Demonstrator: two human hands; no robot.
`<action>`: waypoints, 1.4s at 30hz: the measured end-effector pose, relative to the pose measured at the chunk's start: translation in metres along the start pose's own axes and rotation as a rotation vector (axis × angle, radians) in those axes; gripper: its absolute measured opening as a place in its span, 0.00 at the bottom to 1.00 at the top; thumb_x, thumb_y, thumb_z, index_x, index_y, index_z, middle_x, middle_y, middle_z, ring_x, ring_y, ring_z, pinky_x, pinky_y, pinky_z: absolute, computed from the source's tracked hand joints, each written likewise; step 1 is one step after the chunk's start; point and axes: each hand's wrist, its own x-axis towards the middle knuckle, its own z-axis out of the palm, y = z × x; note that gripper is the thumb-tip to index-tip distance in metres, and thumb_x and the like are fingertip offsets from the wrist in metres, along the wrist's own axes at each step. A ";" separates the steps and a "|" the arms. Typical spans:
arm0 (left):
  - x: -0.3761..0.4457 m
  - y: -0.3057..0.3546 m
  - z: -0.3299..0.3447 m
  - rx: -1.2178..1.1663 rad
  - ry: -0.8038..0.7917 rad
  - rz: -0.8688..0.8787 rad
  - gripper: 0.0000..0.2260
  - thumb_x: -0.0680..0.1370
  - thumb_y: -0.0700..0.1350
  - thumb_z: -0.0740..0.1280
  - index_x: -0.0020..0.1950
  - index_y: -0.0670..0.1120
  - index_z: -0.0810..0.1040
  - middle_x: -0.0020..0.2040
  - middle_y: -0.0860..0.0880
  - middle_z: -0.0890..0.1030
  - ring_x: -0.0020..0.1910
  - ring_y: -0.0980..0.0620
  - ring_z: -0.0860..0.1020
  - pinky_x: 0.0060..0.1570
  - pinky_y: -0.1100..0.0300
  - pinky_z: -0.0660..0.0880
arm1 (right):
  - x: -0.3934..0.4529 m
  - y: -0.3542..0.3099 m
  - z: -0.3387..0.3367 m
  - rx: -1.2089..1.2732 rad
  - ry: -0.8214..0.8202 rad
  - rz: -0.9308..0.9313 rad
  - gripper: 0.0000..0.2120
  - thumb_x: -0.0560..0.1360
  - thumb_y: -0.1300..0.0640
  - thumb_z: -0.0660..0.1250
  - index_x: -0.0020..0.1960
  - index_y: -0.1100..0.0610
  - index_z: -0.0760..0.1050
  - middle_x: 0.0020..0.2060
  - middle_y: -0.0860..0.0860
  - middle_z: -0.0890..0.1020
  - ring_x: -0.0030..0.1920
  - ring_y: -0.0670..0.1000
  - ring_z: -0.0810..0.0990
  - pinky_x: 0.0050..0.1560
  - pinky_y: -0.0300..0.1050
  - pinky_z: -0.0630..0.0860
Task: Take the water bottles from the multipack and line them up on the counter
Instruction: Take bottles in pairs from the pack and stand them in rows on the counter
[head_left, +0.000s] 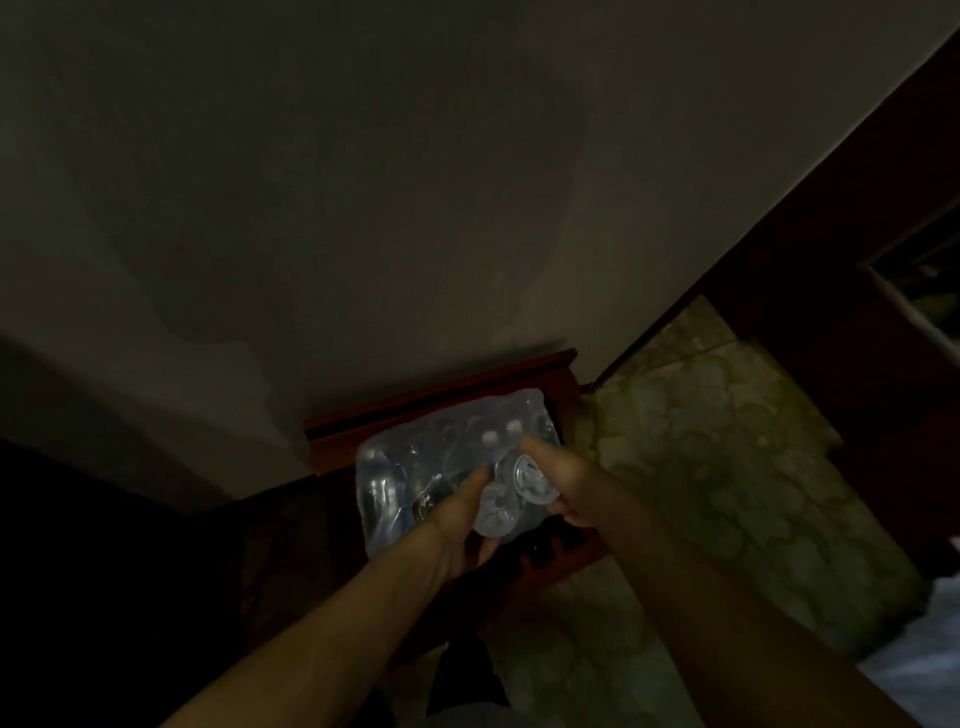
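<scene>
Dim view: shrink-wrapped water-bottle multipack sits on a dark wooden stand against the wall, left hand grasping one clear bottle by its base, right hand gripping a second bottle beside it.

Both arms fwd, left hand & right hand curled, gripping.

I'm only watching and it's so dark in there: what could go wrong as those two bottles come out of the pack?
Three risks, as I judge them:
1. The room is dim, so either hand could misjudge its hold.
2. The left hand and right hand each hold a bottle base-first; one might slip and fall to the floor.
3. The torn pack sits on a small wooden stand; tugging could drag it off.
</scene>
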 end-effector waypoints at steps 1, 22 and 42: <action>-0.004 0.001 -0.001 -0.012 -0.024 0.005 0.16 0.82 0.52 0.61 0.48 0.41 0.79 0.37 0.46 0.84 0.32 0.52 0.82 0.29 0.63 0.79 | -0.008 -0.002 -0.001 0.001 -0.004 -0.035 0.18 0.72 0.40 0.68 0.44 0.56 0.77 0.44 0.54 0.81 0.39 0.52 0.80 0.31 0.40 0.75; -0.271 0.006 -0.045 0.416 0.073 0.892 0.19 0.72 0.51 0.73 0.59 0.44 0.80 0.51 0.43 0.85 0.46 0.44 0.85 0.50 0.49 0.82 | -0.217 0.008 0.029 0.215 -0.418 -0.846 0.22 0.72 0.50 0.70 0.65 0.44 0.73 0.36 0.47 0.77 0.30 0.43 0.69 0.23 0.33 0.59; -0.546 0.001 -0.174 0.529 0.500 1.443 0.27 0.65 0.44 0.77 0.63 0.43 0.76 0.53 0.45 0.85 0.50 0.50 0.85 0.50 0.53 0.82 | -0.451 -0.022 0.249 0.166 -0.638 -1.278 0.07 0.75 0.57 0.68 0.51 0.49 0.75 0.37 0.46 0.86 0.38 0.42 0.85 0.36 0.41 0.78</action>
